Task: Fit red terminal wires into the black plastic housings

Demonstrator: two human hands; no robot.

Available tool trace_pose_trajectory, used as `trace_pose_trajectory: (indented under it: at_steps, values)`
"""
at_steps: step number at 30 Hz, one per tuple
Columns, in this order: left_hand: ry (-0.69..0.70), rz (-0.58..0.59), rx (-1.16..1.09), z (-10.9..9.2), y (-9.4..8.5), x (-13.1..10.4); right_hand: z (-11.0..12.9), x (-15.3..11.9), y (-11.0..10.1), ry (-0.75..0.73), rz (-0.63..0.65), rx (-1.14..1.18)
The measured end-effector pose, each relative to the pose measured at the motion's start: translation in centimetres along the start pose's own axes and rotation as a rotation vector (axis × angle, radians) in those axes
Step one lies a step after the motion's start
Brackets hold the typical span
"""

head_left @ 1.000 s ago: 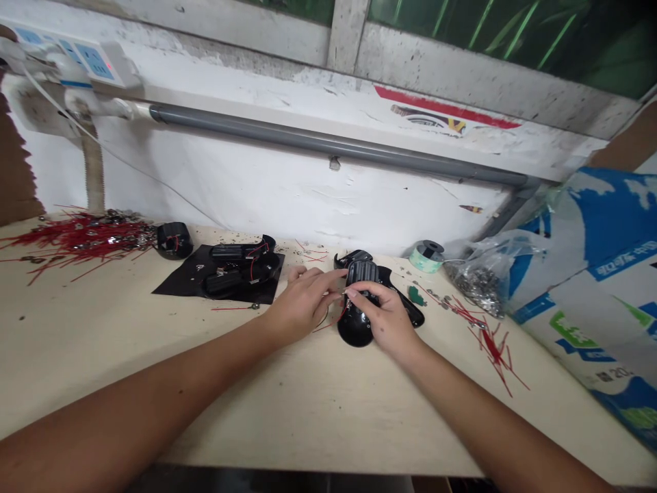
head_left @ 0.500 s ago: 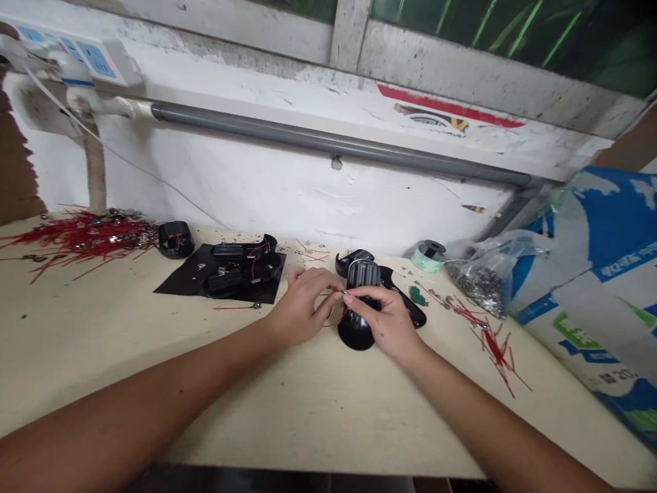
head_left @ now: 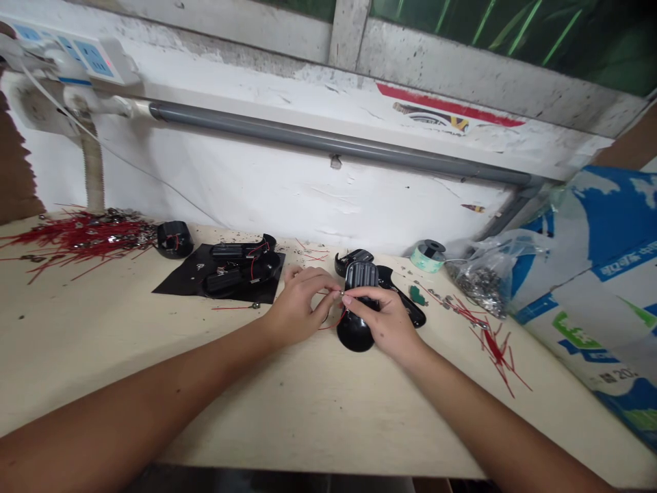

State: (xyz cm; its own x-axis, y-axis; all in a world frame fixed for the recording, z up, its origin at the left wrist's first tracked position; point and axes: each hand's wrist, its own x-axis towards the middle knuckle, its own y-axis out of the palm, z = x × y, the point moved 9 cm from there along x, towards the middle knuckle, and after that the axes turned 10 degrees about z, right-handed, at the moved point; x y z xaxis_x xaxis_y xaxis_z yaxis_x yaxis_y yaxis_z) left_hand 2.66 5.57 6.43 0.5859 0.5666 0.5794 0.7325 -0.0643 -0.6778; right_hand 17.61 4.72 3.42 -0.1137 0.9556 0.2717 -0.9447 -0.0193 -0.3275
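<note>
Above a black plastic housing point(head_left: 356, 334), my left hand point(head_left: 302, 306) and my right hand point(head_left: 389, 320) meet fingertip to fingertip. Both are closed in a pinch around a small shiny metal terminal point(head_left: 341, 294). From it a thin red wire point(head_left: 336, 324) curves down between the hands, in front of the housing. Fingers partly cover the terminal, so its exact shape is unclear. The housing's ribbed part point(head_left: 362, 274) stands up behind my right fingers. More black plastic parts point(head_left: 410, 309) lie just past my right hand.
Black housings with red wires point(head_left: 230, 279) lie on a black sheet point(head_left: 177, 279) to the left. Beyond is a heap of red wires with metal ends point(head_left: 87, 233). Rightward are loose red wires point(head_left: 497, 350), a tape roll point(head_left: 428, 255), a bag of metal pieces point(head_left: 482, 281) and a large printed sack point(head_left: 590, 287).
Both pinching hands have shifted very slightly left with the terminal. The housing's ribbed part has tilted a little left. The other things on the table stay where they were.
</note>
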Motion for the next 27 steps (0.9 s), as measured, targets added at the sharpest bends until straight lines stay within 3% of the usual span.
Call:
trace_pose_trajectory:
  at_steps: [27]
  values:
    - [-0.107,0.061,-0.199,1.0,0.9,0.3,-0.2,0.1,0.3,0.052,0.038,0.035]
